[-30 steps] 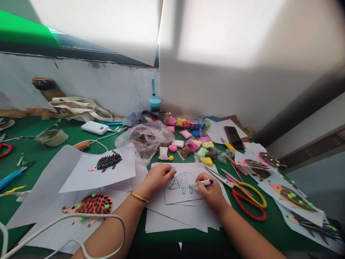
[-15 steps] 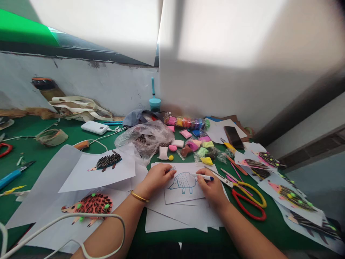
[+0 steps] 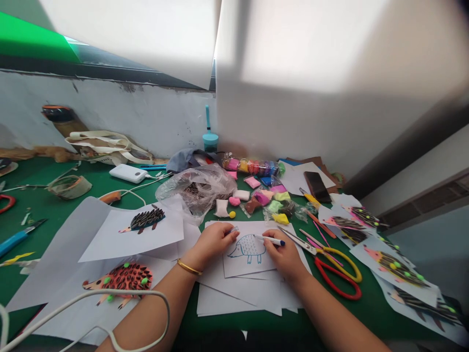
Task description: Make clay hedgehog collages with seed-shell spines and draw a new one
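Observation:
My right hand (image 3: 281,252) pinches a white marker (image 3: 273,240) with a dark blue end. The marker's tip points left and rests over the upper right of a blue hedgehog outline on a small sheet of white paper (image 3: 234,271). Short blue strokes fill the hedgehog's body. At the sheet's upper left, my left hand (image 3: 216,239) is closed, with a small pale-blue see-through piece (image 3: 235,228) at its fingertips; its kind is unclear. Beneath the drawing lies a stack of white sheets (image 3: 242,305). Scissors (image 3: 322,261) with yellow and red handles lie right of my right hand.
Packets of coloured clay (image 3: 275,205) and a plastic bag (image 3: 176,188) lie behind the paper. Seed-covered hedgehog pictures are on the left (image 3: 106,244) and right (image 3: 377,254). A white cable (image 3: 163,313) loops above my left forearm. A phone (image 3: 317,187) lies at the back right.
My right hand and the marker have shifted slightly left across the hedgehog's body. My left hand has stayed nearly still.

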### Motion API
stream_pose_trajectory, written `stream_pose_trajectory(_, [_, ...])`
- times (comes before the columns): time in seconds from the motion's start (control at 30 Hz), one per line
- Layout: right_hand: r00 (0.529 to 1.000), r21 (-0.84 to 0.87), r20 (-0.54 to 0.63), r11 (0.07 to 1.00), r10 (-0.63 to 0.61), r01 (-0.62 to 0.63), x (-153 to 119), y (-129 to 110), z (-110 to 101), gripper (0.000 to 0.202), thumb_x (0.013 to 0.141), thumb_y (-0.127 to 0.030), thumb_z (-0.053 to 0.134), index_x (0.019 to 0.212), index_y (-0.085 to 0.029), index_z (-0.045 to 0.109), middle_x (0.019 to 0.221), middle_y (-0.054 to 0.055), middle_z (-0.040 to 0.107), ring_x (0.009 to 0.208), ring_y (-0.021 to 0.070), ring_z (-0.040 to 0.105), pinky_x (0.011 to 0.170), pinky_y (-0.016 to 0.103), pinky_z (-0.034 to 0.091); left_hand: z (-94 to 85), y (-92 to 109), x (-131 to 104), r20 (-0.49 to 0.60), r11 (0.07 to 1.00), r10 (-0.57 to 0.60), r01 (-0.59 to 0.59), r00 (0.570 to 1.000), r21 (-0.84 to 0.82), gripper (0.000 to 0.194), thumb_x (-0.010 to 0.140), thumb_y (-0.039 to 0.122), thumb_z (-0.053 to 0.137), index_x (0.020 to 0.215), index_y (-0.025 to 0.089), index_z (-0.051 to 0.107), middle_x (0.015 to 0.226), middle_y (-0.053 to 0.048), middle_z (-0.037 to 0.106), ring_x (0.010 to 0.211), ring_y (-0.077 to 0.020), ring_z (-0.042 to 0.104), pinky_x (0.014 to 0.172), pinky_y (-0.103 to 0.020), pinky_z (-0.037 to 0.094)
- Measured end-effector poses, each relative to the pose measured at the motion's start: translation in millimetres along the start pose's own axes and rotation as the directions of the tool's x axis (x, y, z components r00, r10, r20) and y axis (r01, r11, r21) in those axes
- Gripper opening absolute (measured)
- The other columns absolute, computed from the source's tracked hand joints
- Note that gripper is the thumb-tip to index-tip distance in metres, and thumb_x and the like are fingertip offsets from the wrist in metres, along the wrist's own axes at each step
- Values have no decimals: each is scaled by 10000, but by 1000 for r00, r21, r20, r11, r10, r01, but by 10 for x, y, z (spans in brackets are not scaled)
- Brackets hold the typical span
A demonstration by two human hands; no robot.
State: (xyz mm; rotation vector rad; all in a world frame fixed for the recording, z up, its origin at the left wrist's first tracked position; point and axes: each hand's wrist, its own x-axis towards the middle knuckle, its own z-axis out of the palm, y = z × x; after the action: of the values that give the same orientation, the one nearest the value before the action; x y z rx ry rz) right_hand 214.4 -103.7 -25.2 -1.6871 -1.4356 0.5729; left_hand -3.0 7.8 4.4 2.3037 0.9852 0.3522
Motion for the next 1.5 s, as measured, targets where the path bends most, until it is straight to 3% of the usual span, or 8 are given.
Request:
stream_pose_trajectory(0.33, [1000, -10, -24, 1000, 16, -17, -33, -21, -23, 182, 873, -346, 502, 903, -210, 620, 775, 13, 632, 737, 192, 590, 677, 290, 446, 14, -17, 2, -5, 1000, 6, -6, 1000, -4, 335, 915, 415, 461, 703, 196, 602, 755, -16, 664, 728, -165, 570, 630, -257, 340])
stream_pose_trajectory(0.83, [1000, -20, -9, 1000, -4, 4, -40, -27, -11, 170, 862, -337, 505, 875, -210, 618, 769, 8, 634, 731, 189, 592, 672, 287, 440, 6, -9, -3, -5, 1000, 7, -7, 1000, -13, 334, 914, 416, 461, 700, 198, 595, 753, -14, 660, 721, -162, 566, 621, -254, 340])
stream_pose_trajectory(1.0, [999, -37, -54, 999, 1, -3, -51, -36, -28, 161, 858, -323, 495, 838, -209, 608, 718, 0, 609, 697, 185, 578, 650, 285, 432, -3, 0, -4, -1, 1000, 2, -2, 1000, -11, 339, 916, 417, 458, 697, 196, 592, 755, -14, 663, 724, -163, 569, 623, -256, 341])
stream_pose_trajectory(1.5, [1000, -26, 5, 1000, 3, -2, -61, -85, -41, 150, 853, -309, 489, 833, -210, 601, 742, 6, 619, 721, 190, 589, 666, 291, 438, -21, 28, -8, 4, 999, -24, 24, 1000, -27, 368, 906, 451, 460, 695, 194, 619, 753, -28, 664, 729, -172, 568, 637, -261, 356])
